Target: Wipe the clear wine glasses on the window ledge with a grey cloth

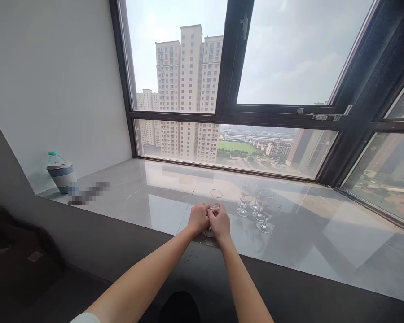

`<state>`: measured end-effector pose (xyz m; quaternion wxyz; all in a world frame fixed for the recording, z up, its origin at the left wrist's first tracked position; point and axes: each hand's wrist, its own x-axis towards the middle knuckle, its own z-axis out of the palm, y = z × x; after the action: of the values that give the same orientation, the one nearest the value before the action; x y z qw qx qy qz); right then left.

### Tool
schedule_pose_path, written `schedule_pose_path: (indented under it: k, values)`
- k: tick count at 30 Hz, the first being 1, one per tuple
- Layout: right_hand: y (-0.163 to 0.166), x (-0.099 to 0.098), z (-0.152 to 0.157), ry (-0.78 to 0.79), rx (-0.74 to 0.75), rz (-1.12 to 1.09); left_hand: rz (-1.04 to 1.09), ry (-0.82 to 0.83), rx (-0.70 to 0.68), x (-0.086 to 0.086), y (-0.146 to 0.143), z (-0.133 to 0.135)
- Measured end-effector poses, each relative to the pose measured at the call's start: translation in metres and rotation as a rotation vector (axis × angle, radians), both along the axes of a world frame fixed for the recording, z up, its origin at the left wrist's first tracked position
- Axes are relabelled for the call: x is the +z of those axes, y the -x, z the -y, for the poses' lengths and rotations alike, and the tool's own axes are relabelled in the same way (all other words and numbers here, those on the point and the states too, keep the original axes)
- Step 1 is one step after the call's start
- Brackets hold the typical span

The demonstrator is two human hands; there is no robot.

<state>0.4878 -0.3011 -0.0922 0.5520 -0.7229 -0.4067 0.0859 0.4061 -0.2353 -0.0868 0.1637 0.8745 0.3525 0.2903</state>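
A clear stemmed wine glass [216,194] stands on the polished stone window ledge [148,197], near its front edge. My left hand [198,218] and my right hand [219,222] are both closed around the lower part of this glass, knuckles touching. The rim shows above my fingers and the foot shows below them. Just to the right stand several more empty stemmed glasses [256,206] in a tight group, apart from my hands.
A blue-and-white cup with a green-capped plastic bottle behind it [61,174] sits at the ledge's far left by the white wall. A blurred patch lies beside it. Large dark-framed windows [229,112] close the back and right. A dark lower surface [87,251] runs along the ledge front.
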Motion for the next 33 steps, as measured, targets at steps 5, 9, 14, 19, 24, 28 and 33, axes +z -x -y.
schedule_pose_path:
  k: [5, 9, 14, 19, 24, 28, 33]
  values:
    - [0.013, -0.009, 0.01, 0.001, -0.057, 0.045, 0.099, 0.111, 0.02, -0.006, -0.002, -0.011]
    - [0.013, -0.017, 0.017, 0.005, 0.036, 0.144, 0.29, 0.225, 0.079, -0.01, -0.003, -0.021]
    - [0.013, -0.02, 0.019, -0.008, 0.029, 0.224, 0.425, 0.304, 0.052, -0.01, -0.002, -0.021]
    - [0.015, -0.013, 0.025, -0.015, -0.15, 0.23, 0.52, 0.429, -0.064, -0.007, 0.001, -0.019]
    - [-0.007, 0.001, 0.061, -0.037, -0.414, 0.205, 0.633, 0.452, 0.111, -0.012, 0.002, -0.029]
    - [-0.035, 0.011, 0.096, 0.043, -0.757, 0.417, 0.663, 0.497, 0.165, -0.019, 0.0, -0.035]
    - [-0.035, 0.009, 0.098, 0.341, -0.41, 0.647, 0.543, 0.454, 0.166, -0.014, -0.002, -0.027]
